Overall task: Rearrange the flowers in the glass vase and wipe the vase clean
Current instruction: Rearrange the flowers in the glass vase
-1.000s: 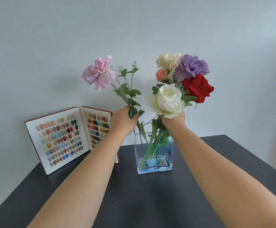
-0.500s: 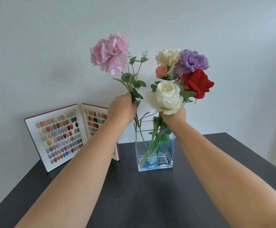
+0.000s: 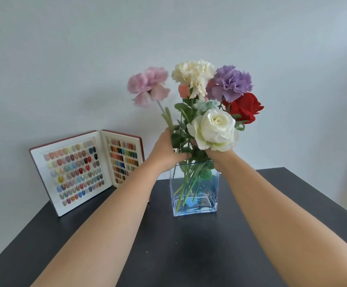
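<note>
Pink carnation going back into the glass vase (image 3: 194, 191)

The left hand (image 3: 165, 151) has its fingers clamped on the pink carnation (image 3: 148, 85) stem just above the vase rim; the right hand (image 3: 218, 156), half hidden behind the white rose (image 3: 215, 129), grips the bunch above the vase. Rearranging is in hand; next, I judge, seat the stem, then wipe the vase, mid-surface.

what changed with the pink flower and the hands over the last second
The left hand, gripping the pink carnation by its stem, first lifted it, then swung it right and down against the bunch above the glass vase; the bloom is motion-blurred. Nothing was released. The right hand kept holding the other flowers by their stems behind the white rose. The vase and the nail colour chart book stayed put.
</note>
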A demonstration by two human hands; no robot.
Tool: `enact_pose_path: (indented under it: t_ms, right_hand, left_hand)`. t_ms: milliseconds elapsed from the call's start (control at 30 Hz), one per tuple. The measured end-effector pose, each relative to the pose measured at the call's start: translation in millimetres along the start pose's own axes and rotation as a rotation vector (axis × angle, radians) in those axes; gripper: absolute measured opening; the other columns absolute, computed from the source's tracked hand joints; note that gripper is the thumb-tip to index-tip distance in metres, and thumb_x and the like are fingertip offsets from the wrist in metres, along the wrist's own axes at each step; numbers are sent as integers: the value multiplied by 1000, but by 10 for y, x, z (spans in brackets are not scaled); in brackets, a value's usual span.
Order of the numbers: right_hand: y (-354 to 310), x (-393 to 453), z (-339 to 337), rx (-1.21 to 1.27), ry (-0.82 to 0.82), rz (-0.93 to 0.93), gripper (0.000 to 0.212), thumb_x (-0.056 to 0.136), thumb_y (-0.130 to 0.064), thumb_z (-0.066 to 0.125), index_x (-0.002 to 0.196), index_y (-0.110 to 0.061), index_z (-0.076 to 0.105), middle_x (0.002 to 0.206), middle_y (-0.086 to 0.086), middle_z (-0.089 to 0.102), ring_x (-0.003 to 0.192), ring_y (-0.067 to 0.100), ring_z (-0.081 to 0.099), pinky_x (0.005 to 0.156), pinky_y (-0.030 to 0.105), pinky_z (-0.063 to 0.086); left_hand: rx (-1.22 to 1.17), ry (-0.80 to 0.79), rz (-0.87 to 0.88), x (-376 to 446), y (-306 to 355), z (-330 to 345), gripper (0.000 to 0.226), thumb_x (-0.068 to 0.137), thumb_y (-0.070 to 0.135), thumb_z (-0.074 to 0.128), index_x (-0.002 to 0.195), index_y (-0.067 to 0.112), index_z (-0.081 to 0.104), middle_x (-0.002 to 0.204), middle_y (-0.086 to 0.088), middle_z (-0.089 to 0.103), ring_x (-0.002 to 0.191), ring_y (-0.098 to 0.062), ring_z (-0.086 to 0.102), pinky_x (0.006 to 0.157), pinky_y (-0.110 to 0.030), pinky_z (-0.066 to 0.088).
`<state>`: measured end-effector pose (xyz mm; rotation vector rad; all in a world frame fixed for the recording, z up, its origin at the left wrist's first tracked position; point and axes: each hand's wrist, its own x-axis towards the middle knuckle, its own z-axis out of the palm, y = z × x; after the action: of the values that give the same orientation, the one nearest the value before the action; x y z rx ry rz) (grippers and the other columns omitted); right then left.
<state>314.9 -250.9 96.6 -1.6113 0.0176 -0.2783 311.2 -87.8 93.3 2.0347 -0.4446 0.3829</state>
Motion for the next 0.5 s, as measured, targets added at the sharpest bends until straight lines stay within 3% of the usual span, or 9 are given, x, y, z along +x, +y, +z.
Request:
enact_pose_path:
  t_ms: [33, 100, 167, 233, 367, 500]
  right_hand:
    - [12, 0, -5, -10, -2, -7, 34, 88, -14, 64, 121, -8, 54, 114, 8, 57, 101, 19, 53, 83, 31, 46]
    - [26, 16, -16, -4, -8, 0, 31, 87, -13, 63, 117, -8, 55, 106, 5, 53, 93, 16, 48, 69, 25, 42]
    - [19, 17, -27, 5, 5, 45, 32, 87, -14, 63, 117, -6, 56, 103, 4, 53, 86, 14, 47, 62, 23, 41]
    - [14, 24, -43, 17, 22, 64, 35, 85, -15, 66, 118, -6, 56, 104, 7, 56, 83, 15, 49, 58, 24, 43]
    - [38, 46, -42, 44, 62, 60, 43, 82, -13, 69, 122, -13, 54, 120, 8, 58, 112, 25, 52, 79, 32, 43]
    - [46, 30, -31, 22, 97, 70, 36, 85, -10, 64, 120, -10, 54, 124, 13, 58, 118, 27, 51, 87, 34, 47]
  left_hand:
    - [10, -28, 15, 11, 9, 19, 88, 64, 20, 88, 137, 25, 40, 122, 5, 58, 106, -14, 60, 85, -23, 47]
    - [15, -18, 24, 34, 38, 49, 88, 64, 23, 88, 138, 27, 40, 120, 8, 60, 102, -8, 59, 77, -12, 42]
    - [25, 13, 1, 53, 69, 52, 79, 71, 28, 83, 139, 30, 41, 110, 13, 59, 94, -4, 56, 68, -5, 36]
    - [33, 11, -19, 61, 57, 28, 66, 78, 29, 77, 135, 33, 44, 106, 14, 59, 88, -3, 59, 68, -8, 39]
    - [67, 61, -39, 42, -12, -38, 45, 82, 22, 72, 123, 30, 54, 95, 13, 64, 90, -16, 67, 74, -24, 49]
    - [144, 95, -105, 6, -41, -31, 56, 74, 31, 81, 121, 28, 51, 88, 9, 62, 76, 3, 56, 57, -13, 36]
